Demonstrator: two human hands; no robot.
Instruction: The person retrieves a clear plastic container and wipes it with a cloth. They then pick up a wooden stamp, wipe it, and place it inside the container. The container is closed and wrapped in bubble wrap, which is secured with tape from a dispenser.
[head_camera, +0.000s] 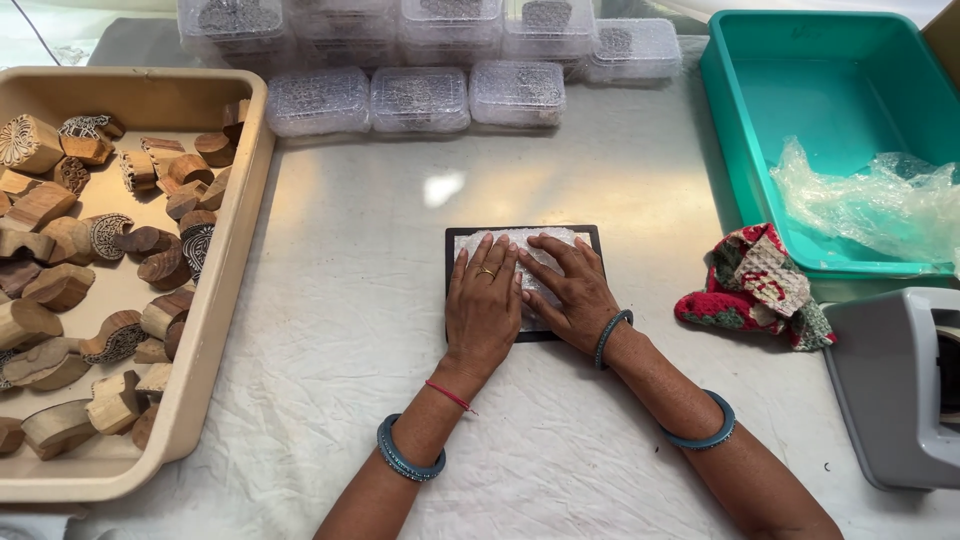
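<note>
My left hand and right hand both lie flat and unclenched, side by side on the bubble-wrapped piece, pressing rather than gripping it onto the dark board straight ahead, its long axis running left-right under my 2 palms.

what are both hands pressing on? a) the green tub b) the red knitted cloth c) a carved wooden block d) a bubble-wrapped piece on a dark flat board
d: the left hand and right hand lie flat, palms down, on the bubble-wrapped piece atop the dark board.
</note>
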